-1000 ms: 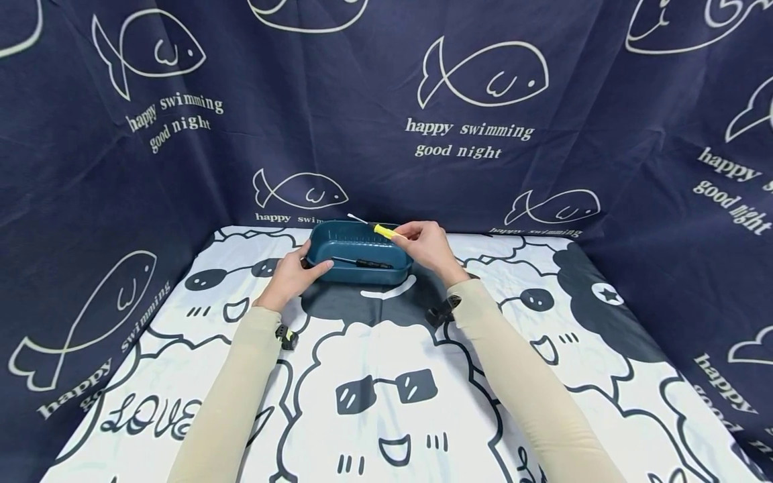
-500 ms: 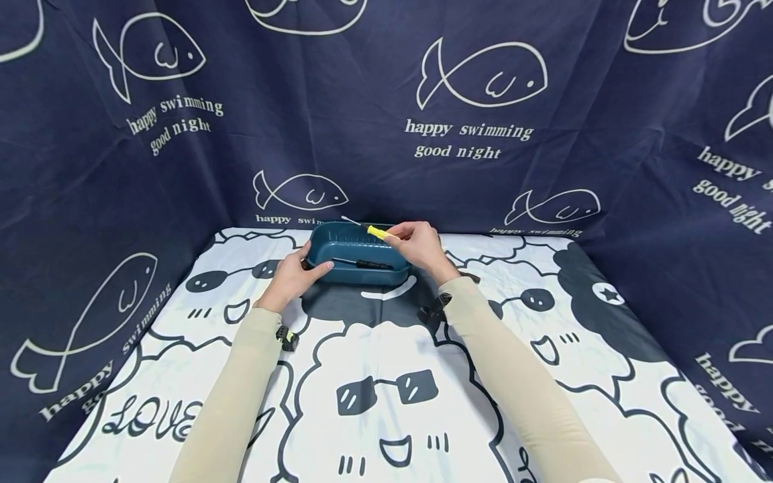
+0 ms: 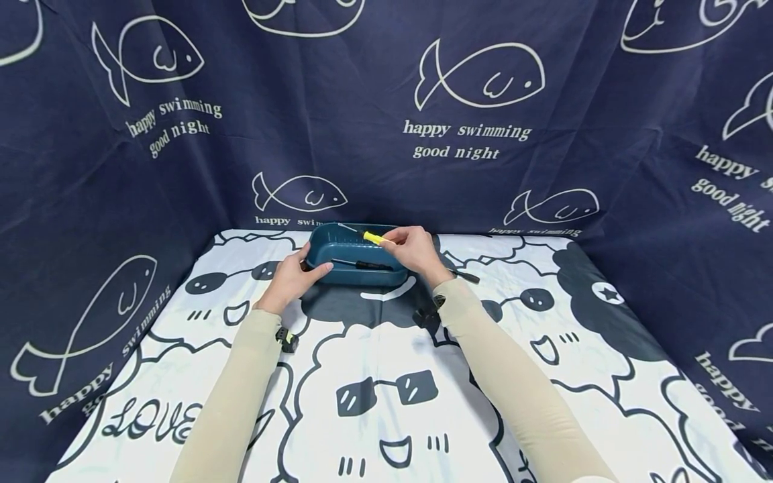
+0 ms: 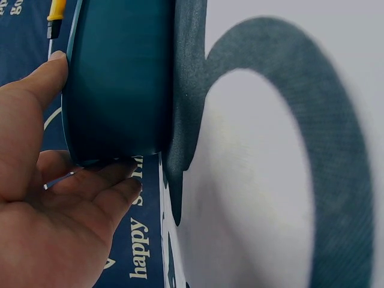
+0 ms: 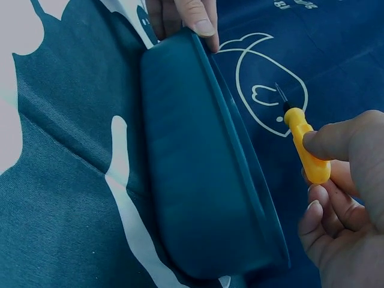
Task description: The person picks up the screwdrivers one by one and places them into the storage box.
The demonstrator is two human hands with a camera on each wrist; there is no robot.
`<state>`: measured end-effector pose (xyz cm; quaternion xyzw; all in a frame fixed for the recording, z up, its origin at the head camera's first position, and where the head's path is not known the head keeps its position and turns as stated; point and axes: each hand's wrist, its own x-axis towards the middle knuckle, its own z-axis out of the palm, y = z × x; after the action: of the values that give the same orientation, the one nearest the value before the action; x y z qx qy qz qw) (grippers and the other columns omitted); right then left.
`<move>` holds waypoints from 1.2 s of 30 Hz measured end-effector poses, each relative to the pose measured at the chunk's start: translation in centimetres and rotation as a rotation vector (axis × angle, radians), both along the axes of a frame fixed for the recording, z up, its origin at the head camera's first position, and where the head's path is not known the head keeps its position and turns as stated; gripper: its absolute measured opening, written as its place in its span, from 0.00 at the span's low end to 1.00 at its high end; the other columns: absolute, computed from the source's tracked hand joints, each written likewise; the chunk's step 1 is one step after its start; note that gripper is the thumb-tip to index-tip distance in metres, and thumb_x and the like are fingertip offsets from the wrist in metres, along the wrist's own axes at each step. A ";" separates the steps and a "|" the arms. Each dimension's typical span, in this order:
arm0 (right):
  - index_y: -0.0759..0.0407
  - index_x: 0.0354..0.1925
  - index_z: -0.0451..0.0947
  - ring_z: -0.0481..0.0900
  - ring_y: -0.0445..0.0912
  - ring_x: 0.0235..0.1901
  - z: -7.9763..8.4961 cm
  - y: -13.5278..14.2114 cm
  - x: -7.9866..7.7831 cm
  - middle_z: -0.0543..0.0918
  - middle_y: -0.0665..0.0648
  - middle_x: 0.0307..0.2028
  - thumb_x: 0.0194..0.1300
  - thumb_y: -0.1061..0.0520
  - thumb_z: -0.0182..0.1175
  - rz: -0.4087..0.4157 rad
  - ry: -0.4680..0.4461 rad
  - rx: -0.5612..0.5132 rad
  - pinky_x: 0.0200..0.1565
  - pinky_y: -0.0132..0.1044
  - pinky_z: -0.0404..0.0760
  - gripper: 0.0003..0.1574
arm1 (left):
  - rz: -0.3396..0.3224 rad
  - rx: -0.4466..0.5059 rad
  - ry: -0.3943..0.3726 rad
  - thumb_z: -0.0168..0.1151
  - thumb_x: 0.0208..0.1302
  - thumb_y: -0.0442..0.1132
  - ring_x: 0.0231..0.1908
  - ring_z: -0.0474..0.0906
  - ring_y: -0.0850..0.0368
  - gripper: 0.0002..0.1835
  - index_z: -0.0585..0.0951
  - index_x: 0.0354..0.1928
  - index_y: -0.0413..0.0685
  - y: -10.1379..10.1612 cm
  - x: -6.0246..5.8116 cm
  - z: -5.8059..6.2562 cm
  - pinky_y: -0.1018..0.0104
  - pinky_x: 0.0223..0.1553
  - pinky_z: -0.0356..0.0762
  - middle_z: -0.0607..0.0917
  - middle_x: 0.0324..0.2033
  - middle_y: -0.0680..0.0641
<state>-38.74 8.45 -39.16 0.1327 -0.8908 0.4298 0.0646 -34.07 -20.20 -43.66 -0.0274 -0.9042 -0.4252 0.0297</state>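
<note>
A dark blue-green plastic bin (image 3: pixel 374 278) stands at the back of the table. My left hand (image 3: pixel 288 280) grips its left end, thumb over the front rim and fingers against the end wall. Inside lies a screwdriver with a black handle (image 3: pixel 371 265), its shaft pointing left. Over the bin's right half, my right hand (image 3: pixel 415 251) pinches a yellow-handled screwdriver (image 3: pixel 376 238) between thumb and fingers. That screwdriver's thin shaft points left and up. In the right wrist view, the yellow handle (image 5: pixel 309 153) is above the rim, apart from the bin.
A dark tool with a flared end (image 3: pixel 466 276), partly hidden behind the right wrist, lies on the table to the right of the bin. A white cloth with black cartoon prints (image 3: pixel 386 349) covers the table. Navy curtain (image 3: pixel 386 181) hangs close behind the bin.
My right hand has moved left and slightly down, bringing the yellow screwdriver farther over the bin. More of the dark tool at the right has come into view. The left hand keeps its place.
</note>
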 end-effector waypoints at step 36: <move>0.54 0.42 0.90 0.82 0.49 0.38 -1.6 -1.2 -0.7 0.88 0.53 0.37 0.68 0.50 0.70 -0.004 -0.047 0.031 0.43 0.42 0.83 0.09 | -0.004 0.000 0.014 0.64 0.67 0.67 0.67 0.75 0.42 0.55 0.52 0.82 0.42 -0.1 -0.1 -0.1 0.48 0.64 0.76 0.71 0.72 0.32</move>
<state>-39.47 7.21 -40.72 0.1220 -0.8989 0.4188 0.0423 -34.18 -20.35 -43.76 -0.0319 -0.9038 -0.4252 0.0350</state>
